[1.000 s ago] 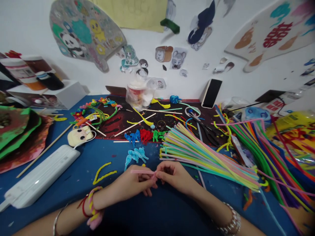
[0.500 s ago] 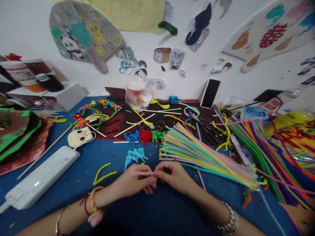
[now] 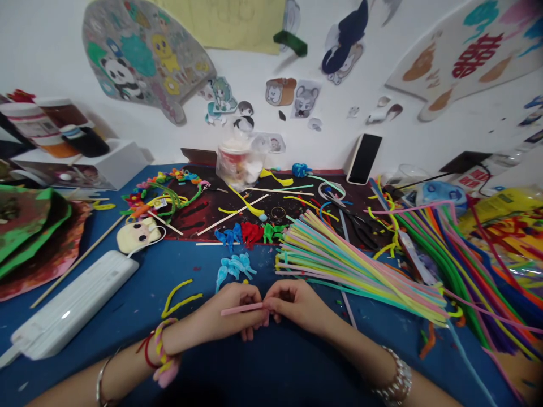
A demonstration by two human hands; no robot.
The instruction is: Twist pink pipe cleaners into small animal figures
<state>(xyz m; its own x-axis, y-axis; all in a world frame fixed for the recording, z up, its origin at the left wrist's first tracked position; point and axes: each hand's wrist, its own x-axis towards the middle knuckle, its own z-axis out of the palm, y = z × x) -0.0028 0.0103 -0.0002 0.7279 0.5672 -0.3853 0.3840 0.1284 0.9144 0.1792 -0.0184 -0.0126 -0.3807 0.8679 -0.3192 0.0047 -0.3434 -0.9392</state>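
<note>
Close view from head height, over both forearms, onto a cluttered craft table.

Centre: left hand [image 3: 224,312] and right hand [image 3: 297,302], held close together, knuckles up, fingertips nearly meeting. Both hands closed, not open; each gripping a pink strip [image 3: 241,309] between thumb and curled fingers. Strip roughly level with a slight tilt, spanning the gap between the hands, with the free end sticking out leftward across the back of the left fingers. Other end hidden inside the right fingers.

Just above the hands: blue twisted figures [image 3: 233,265]. To the left of the left hand: two yellow pipe cleaners [image 3: 178,297]. Beside the right hand and reaching far to the right: a fanned bundle of pastel strips [image 3: 356,274], in yellow, pink, blue and green. Farther right: a heap of long pipe cleaners [image 3: 441,249], in green, orange, blue and purple.

On the left wrist: a bangle [image 3: 99,384], a red string [image 3: 146,350] and a pink-and-yellow twisted band [image 3: 163,353]. On the right wrist: a chunky metal bracelet [image 3: 394,376].

Background, on a black mat [image 3: 190,226] atop the blue table [image 3: 190,271]: a row of red and green twisted figures [image 3: 258,233], a pair of scissors [image 3: 356,229] and a plastic cup [image 3: 237,164]. Far left: a white power strip [image 3: 72,305]. Against the wall: a black phone [image 3: 363,159].
</note>
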